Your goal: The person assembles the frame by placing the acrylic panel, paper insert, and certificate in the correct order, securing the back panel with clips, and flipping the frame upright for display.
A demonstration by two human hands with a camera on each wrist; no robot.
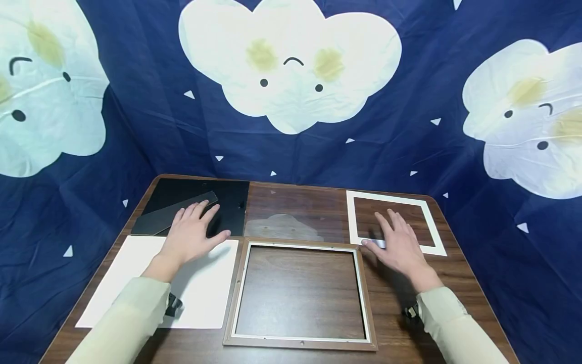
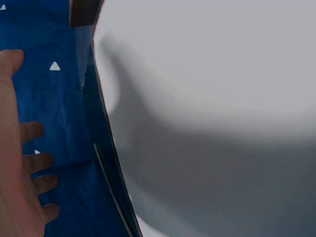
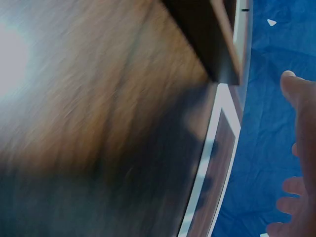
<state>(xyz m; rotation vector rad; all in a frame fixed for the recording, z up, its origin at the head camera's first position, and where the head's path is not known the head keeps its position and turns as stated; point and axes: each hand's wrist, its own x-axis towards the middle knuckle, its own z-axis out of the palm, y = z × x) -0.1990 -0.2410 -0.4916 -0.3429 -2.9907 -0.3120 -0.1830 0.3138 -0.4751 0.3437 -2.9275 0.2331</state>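
In the head view my left hand (image 1: 191, 241) hovers with spread fingers over a white sheet (image 1: 206, 298) and the near edge of a black backing board (image 1: 234, 202). A dark grey strip (image 1: 159, 215), likely the board's stand leg, lies across that board. My right hand (image 1: 402, 248), fingers extended and holding nothing, is above the near edge of a white mat border (image 1: 434, 227). Between the hands a brown picture frame (image 1: 370, 303) with a pale inner lip lies flat. Behind it is a clear sheet (image 1: 291, 227) reflecting the cloud print. The left wrist view shows the left fingers (image 2: 44, 183) apart from the white sheet.
All the parts lie on a dark wood-grain table (image 1: 459, 303) with rounded back corners. A navy cloth (image 1: 282, 156) with cloud prints hangs close around its back and sides. The frame's raised edge (image 3: 224, 54) stands up from the table in the right wrist view.
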